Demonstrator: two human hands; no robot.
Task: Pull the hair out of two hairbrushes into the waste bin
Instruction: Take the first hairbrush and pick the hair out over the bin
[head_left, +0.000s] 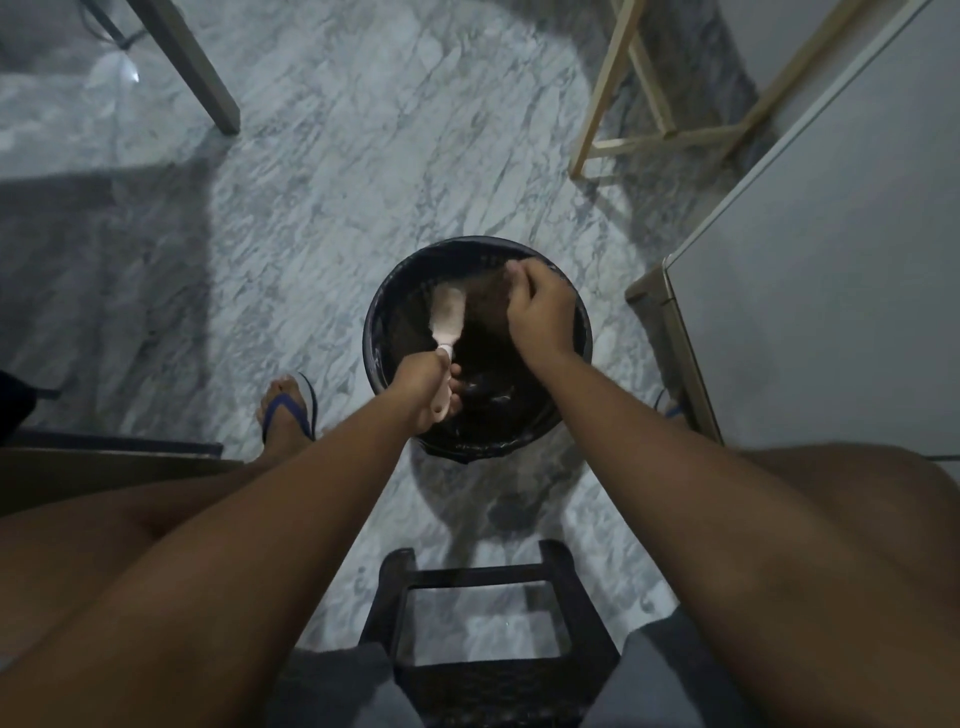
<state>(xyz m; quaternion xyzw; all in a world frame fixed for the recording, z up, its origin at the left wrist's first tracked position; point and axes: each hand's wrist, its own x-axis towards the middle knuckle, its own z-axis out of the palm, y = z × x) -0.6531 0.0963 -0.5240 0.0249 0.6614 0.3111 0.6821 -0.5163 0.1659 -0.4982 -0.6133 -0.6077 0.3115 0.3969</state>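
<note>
A round black waste bin (375, 332) lined with a dark bag stands on the marble floor in front of me. My left hand (425, 391) grips the handle of a pale pink hairbrush (448, 318), whose head points away from me over the bin's opening. My right hand (537, 312) hovers over the right side of the bin, fingers pinched together; a blurred brownish wisp between it and the brush looks like hair. Only one hairbrush is in view.
I sit on a dark stool (478, 613) with my knees spread. My left foot in a blue sandal (289, 410) rests left of the bin. A white cabinet (831, 291) stands at right, a wooden frame (660, 130) behind it, and a table leg (197, 67) at far left.
</note>
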